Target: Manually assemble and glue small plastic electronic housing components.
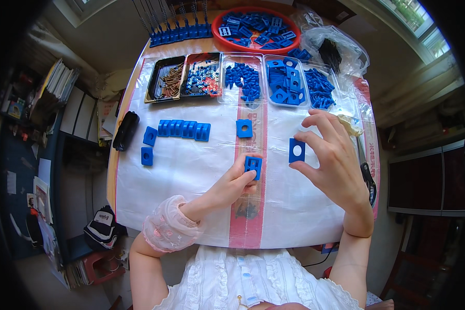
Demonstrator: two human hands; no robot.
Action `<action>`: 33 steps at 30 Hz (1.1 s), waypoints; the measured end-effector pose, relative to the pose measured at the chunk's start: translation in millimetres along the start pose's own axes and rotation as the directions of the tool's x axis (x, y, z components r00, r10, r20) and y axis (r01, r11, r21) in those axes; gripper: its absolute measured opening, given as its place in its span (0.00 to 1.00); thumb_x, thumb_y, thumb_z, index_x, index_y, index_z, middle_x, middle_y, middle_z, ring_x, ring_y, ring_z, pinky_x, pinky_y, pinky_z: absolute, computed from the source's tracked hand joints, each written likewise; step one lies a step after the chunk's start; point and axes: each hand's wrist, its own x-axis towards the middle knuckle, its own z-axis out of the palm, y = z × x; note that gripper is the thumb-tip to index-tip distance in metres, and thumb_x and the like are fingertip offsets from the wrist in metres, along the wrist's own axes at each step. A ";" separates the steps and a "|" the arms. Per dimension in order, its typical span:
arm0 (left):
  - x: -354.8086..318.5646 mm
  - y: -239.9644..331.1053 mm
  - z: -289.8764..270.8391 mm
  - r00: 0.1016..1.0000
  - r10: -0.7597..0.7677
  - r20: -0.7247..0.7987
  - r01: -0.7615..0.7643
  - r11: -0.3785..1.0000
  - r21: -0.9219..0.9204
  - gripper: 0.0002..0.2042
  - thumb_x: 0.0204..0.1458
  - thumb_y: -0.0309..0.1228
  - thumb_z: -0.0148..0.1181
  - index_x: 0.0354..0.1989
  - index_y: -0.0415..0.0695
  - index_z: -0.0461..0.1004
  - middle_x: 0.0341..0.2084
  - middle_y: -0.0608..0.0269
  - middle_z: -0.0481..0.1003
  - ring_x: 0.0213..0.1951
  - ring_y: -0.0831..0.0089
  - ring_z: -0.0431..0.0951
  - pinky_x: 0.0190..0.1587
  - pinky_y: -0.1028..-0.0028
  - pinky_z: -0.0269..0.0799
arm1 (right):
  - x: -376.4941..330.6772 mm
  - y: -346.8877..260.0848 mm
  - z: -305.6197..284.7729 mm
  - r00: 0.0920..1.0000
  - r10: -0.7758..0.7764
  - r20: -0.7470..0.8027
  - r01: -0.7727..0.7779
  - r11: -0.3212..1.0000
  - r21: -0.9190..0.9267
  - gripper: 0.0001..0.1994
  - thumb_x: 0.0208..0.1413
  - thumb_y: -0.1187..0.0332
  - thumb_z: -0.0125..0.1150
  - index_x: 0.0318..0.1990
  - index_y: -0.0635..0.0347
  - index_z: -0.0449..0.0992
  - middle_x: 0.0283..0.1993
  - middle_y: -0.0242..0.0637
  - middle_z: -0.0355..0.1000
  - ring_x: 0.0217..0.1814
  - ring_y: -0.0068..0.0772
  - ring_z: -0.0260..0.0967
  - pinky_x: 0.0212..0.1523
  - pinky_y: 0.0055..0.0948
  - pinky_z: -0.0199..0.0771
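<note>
My left hand [231, 185] pinches a small blue plastic block with slots [253, 164] between thumb and fingers, near the middle of the table. To its right, my right hand [329, 157] grips a flat blue plate with a round hole [296, 142] by its edges, thumb below and forefinger above. The two pieces are apart. Just beyond my left hand lies a loose blue plate with a hole [244, 122]. A row of blue pieces [183, 129] stands farther left, with two separate blue pieces [150, 135] beside it.
Along the back stand trays of screws [171, 80], small metal and red parts [203, 77], blue cones [243, 82], blue plates [284, 82] and more blue pieces [319, 88]. Behind them are a red basin [297, 44] and upright springs [181, 33]. Scissors [368, 181] lie right, a black case [125, 132] left.
</note>
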 end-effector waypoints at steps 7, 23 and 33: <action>-0.3 0.4 -2.8 0.999 -0.008 -0.035 0.006 0.998 -0.066 0.09 0.67 0.33 0.43 0.51 0.44 0.61 0.31 0.68 0.64 0.23 0.85 0.53 0.24 0.82 0.52 | 0.6 -0.6 0.5 1.000 -0.002 -0.001 0.002 1.000 0.004 0.19 0.34 0.70 0.78 0.38 0.59 0.78 0.51 0.39 0.68 0.64 0.44 0.61 0.61 0.42 0.64; 3.5 -0.1 -7.3 0.999 -0.010 -0.046 0.010 1.000 0.015 0.11 0.68 0.41 0.43 0.45 0.47 0.65 0.26 0.71 0.62 0.21 0.85 0.54 0.23 0.82 0.52 | 0.3 -1.1 0.1 1.000 -0.023 0.000 0.023 1.000 0.020 0.18 0.36 0.71 0.76 0.38 0.63 0.78 0.51 0.42 0.68 0.62 0.45 0.61 0.58 0.40 0.64; 3.7 12.1 3.0 0.987 -0.102 0.123 0.143 0.905 -0.402 0.25 0.69 0.44 0.35 0.64 0.36 0.58 0.34 0.69 0.65 0.32 0.80 0.63 0.36 0.80 0.64 | 0.6 -0.9 0.5 0.999 -0.037 0.004 0.037 0.999 0.015 0.18 0.36 0.70 0.76 0.38 0.63 0.78 0.51 0.42 0.68 0.60 0.45 0.62 0.57 0.39 0.65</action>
